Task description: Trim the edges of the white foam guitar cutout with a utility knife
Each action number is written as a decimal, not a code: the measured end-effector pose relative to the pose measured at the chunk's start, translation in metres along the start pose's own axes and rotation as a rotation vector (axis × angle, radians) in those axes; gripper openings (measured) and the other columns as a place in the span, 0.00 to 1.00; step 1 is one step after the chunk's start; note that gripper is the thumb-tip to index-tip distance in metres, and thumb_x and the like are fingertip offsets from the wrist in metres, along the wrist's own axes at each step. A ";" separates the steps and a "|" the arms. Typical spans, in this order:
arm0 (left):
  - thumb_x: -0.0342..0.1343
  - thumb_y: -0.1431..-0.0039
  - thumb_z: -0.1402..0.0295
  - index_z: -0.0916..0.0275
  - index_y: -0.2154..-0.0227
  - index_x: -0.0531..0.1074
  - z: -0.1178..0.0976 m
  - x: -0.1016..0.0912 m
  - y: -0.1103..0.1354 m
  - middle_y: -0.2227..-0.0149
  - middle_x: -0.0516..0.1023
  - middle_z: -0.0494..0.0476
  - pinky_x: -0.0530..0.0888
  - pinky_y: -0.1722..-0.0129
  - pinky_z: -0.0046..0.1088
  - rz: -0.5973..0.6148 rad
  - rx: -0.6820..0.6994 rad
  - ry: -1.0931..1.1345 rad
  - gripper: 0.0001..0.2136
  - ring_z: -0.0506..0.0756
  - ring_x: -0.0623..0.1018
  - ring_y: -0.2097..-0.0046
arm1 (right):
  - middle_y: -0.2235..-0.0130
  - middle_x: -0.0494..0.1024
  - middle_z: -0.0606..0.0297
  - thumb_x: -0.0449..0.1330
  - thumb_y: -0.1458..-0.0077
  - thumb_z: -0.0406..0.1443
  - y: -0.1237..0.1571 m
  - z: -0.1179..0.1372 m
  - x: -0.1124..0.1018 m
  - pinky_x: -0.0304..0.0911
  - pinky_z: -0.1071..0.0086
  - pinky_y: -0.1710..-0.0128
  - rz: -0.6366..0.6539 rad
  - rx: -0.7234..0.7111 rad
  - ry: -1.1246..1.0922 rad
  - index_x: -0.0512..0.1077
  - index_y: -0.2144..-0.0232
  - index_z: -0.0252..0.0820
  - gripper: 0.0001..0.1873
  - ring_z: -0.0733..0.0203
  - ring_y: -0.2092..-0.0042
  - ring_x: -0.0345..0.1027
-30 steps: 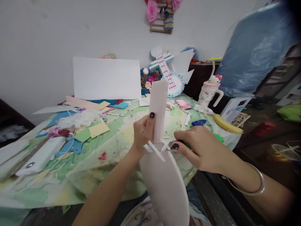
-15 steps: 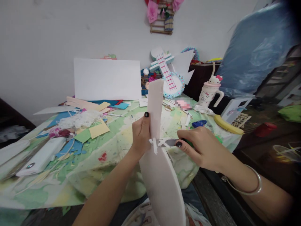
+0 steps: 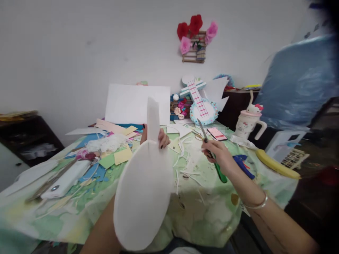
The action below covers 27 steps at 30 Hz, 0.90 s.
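Cutout [image 3: 144, 197] hangs upright over the near edge of the table, where a stained green cloth [image 3: 209, 218] carries scraps [image 3: 96, 173] before a plain wall [image 3: 66, 63]. Fingers of the left hand [image 3: 163, 138] are closed about its neck [image 3: 153, 120]; those of the right hand [image 3: 221, 155] curl round the knife [image 3: 220, 173], blade up. Half a second ago the blade was at the base of the neck; now knife and cutout stand well apart. I count one banana [image 3: 277, 164], one cup [image 3: 244, 127], one phone [image 3: 216, 134], and four flowers [image 3: 196, 24], two red, two pink.
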State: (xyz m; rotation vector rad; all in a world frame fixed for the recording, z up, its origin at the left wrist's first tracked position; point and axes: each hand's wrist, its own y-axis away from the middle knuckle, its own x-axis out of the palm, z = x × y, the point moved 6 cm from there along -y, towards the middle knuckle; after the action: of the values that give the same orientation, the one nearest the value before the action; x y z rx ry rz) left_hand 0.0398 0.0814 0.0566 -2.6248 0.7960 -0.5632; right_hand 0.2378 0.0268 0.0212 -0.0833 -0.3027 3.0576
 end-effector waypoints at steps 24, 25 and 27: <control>0.55 0.55 0.43 0.63 0.52 0.70 -0.008 -0.126 -0.057 0.56 0.77 0.66 0.73 0.60 0.37 -0.177 0.017 -0.168 0.33 0.61 0.77 0.58 | 0.81 0.61 0.74 0.68 0.66 0.42 -0.136 -0.061 0.016 0.43 0.73 0.82 -0.134 -0.152 -0.100 0.66 0.77 0.39 0.17 0.72 0.81 0.48; 0.63 0.58 0.50 0.62 0.52 0.70 -0.012 -0.127 -0.060 0.57 0.78 0.64 0.73 0.61 0.34 -0.212 0.017 -0.324 0.31 0.60 0.78 0.60 | 0.81 0.62 0.73 0.68 0.66 0.42 -0.136 -0.064 0.014 0.43 0.73 0.81 -0.143 -0.166 -0.087 0.67 0.77 0.39 0.17 0.71 0.80 0.49; 0.69 0.64 0.60 0.62 0.57 0.72 -0.021 -0.125 -0.067 0.61 0.79 0.61 0.73 0.63 0.32 -0.318 0.059 -0.613 0.28 0.58 0.78 0.61 | 0.80 0.63 0.72 0.68 0.67 0.41 -0.136 -0.068 0.012 0.44 0.73 0.81 -0.160 -0.187 -0.071 0.68 0.78 0.39 0.16 0.70 0.79 0.50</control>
State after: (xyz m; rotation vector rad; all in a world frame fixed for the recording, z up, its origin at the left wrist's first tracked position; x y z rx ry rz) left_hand -0.0353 0.2031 0.0689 -2.6474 0.1724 0.1548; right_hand 0.2388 0.1738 -0.0194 0.0386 -0.5699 2.8707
